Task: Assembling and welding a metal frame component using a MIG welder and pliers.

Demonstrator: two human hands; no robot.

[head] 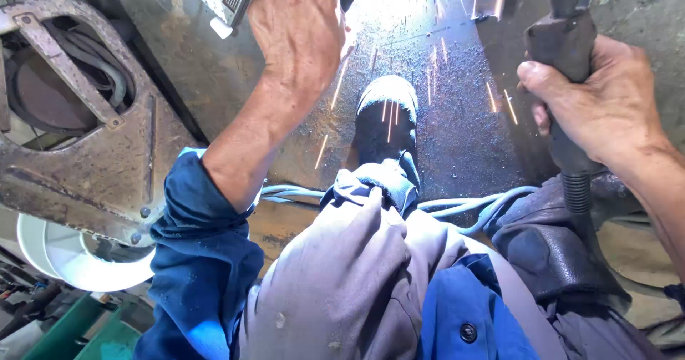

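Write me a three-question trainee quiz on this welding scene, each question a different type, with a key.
1. True or false: the right hand grips the dark tool handle by the steel plate.
2. Which is nearest the falling sparks? A) the white bucket B) the black boot C) the green bin
3. Fill in: the left hand reaches toward the bright glare at the ____ edge of the view.

Key: 1 true; 2 B; 3 top.
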